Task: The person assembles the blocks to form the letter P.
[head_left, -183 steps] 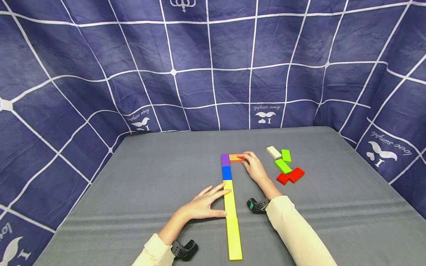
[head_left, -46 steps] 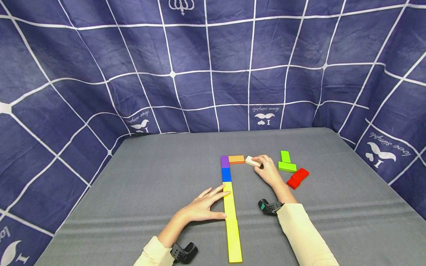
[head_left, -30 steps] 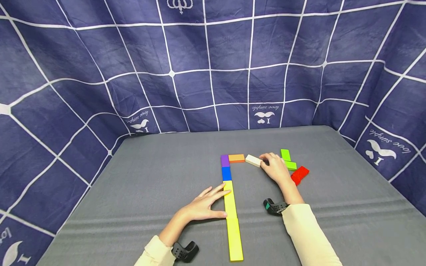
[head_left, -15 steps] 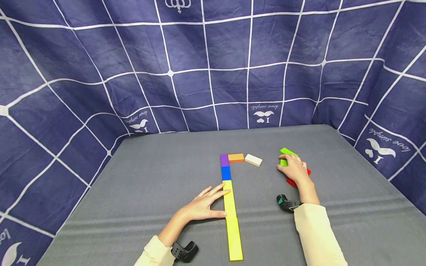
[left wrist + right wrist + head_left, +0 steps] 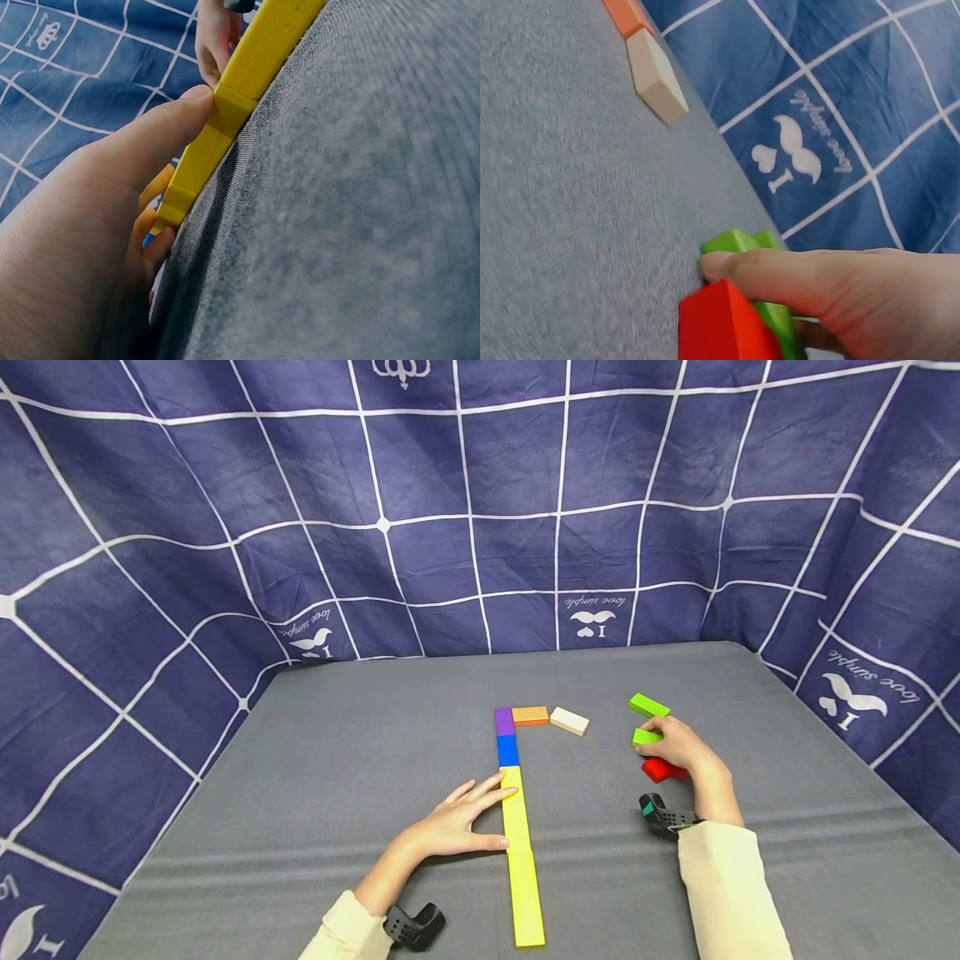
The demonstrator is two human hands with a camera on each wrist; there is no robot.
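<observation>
My left hand [image 5: 453,822] lies with spread fingers against the upper yellow block [image 5: 517,814], fingertips on its top and thumb at its left side. A lower yellow block [image 5: 527,902] continues that column toward me, while a blue block [image 5: 507,750] and a purple block [image 5: 505,722] extend it away. At the right, my right hand [image 5: 686,750] pinches the nearer green block [image 5: 645,737] between thumb and fingers; part of it is hidden. The farther green block [image 5: 648,705] lies just beyond. Red blocks [image 5: 660,769] sit under the palm side, partly covered.
An orange block [image 5: 530,716] abuts the purple one, pointing right. Beside its right end lies a white block [image 5: 569,721], slightly slanted. Grey cloth [image 5: 360,735] covers the table, and a blue gridded curtain [image 5: 435,560] rises behind it.
My right hand has let go of the white block beside the orange one and moved right to the green blocks, which have turned and separated. The left hand has stayed in place.
</observation>
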